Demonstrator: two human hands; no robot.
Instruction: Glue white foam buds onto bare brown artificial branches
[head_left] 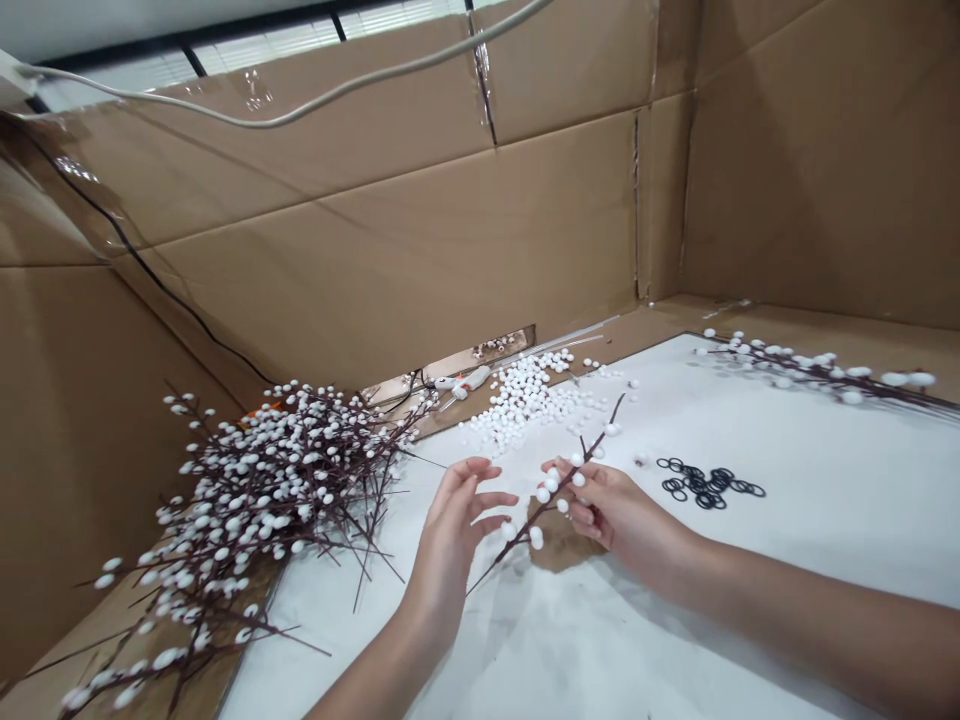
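Observation:
A thin brown twig with white berries (538, 512) slants across the middle of the view, its bare tip up to the right. My right hand (611, 515) is closed on its upper part, thumb and fingers pinching near the berries. To the left of the twig, my left hand (461, 515) is held with fingers curved and apart, with nothing visible between them. Beneath the twig lies a brown patch (566, 540) on the white board (840, 500). Beyond both hands, many loose white berries (525, 395) are heaped.
A big pile of berried twigs (277, 470) fills the left side. Black rubber rings (709, 485) lie right of my right hand. More berried twigs (825, 370) rest at the far right. A glue gun (465, 382) sits by the cardboard wall (390, 230). A cable (285, 122) hangs above.

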